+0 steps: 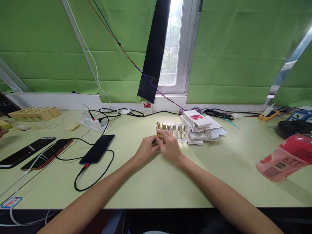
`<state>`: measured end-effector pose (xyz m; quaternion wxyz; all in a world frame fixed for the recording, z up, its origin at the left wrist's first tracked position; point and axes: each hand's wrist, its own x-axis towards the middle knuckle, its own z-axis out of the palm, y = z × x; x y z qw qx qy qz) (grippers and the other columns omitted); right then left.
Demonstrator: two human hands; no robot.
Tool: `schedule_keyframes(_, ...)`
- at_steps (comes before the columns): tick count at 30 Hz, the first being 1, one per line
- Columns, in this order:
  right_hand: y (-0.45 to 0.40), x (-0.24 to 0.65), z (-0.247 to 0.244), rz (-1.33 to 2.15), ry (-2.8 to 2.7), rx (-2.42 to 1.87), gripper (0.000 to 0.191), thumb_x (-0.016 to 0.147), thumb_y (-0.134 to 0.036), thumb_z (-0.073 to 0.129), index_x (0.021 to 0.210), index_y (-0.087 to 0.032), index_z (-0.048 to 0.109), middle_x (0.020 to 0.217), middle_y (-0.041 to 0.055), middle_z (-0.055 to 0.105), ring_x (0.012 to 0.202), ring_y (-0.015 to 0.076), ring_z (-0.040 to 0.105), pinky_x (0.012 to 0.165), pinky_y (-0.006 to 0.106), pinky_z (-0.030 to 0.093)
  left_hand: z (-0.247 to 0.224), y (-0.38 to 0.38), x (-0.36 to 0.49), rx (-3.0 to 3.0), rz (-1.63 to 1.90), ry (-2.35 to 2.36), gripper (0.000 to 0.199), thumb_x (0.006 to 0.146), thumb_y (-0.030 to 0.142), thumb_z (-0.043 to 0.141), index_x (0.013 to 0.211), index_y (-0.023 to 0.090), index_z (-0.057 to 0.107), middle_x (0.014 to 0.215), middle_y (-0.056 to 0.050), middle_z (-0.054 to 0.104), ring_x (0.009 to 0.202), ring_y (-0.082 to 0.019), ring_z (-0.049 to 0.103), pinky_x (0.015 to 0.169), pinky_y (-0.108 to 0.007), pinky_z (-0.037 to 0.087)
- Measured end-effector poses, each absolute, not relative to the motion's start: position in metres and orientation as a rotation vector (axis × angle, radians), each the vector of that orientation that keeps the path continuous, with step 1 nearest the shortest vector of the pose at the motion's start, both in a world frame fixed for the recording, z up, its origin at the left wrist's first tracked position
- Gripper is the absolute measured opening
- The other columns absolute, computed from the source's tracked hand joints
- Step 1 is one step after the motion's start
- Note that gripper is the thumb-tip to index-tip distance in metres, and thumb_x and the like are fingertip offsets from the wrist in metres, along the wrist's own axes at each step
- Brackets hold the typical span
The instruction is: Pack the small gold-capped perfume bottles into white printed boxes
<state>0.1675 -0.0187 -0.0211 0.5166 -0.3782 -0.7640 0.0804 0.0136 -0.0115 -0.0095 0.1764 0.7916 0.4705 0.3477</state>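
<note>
Left hand [148, 145] and right hand [170, 146] partly hide bottles [174, 128] — grip unclear.

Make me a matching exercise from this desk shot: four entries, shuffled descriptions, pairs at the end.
Column 1
1. Left hand and right hand
2. Small bottles
3. Boxes
4. Large container with a barcode

Column 2
A. White, in an untidy pile
B. Red and pink, near the right edge of the view
C. Close together, fingers at the left end of a row
D. Upright side by side, with gold or silver tops

Pairs: 1-C, 2-D, 3-A, 4-B
</note>
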Motion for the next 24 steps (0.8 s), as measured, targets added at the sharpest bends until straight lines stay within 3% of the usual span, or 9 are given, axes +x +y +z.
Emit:
schedule_keyframes(10, -0.018, 0.166, -0.020, 0.244, -1.876, -0.953, 0.031, 0.099, -0.019, 0.049, 0.127, -0.019, 0.061, 0.100, 0.0086, 0.064, 0.077, 0.0187, 0.060, 0.072, 0.032, 0.051, -0.009, -0.012, 0.012, 2.251, 0.980, 1.345, 0.018, 0.084, 0.029, 0.054, 0.071, 0.017, 0.056, 0.061, 0.003, 0.056, 0.057, -0.010, 0.040, 0.054, -0.025, 0.030)
schedule_keyframes(24, -0.014, 0.172, -0.007, 0.228, -1.949, -1.049, 0.023, 0.095, -0.021, 0.060, 0.117, -0.020, 0.067, 0.097, 0.0060, 0.068, 0.074, 0.0169, 0.060, 0.070, 0.028, 0.045, -0.008, -0.013, 0.015, 2.252, 0.985, 1.368, 0.019, 0.083, 0.029, 0.055, 0.068, 0.017, 0.053, 0.060, 0.004, 0.053, 0.057, -0.010, 0.040, 0.054, -0.024, 0.029)
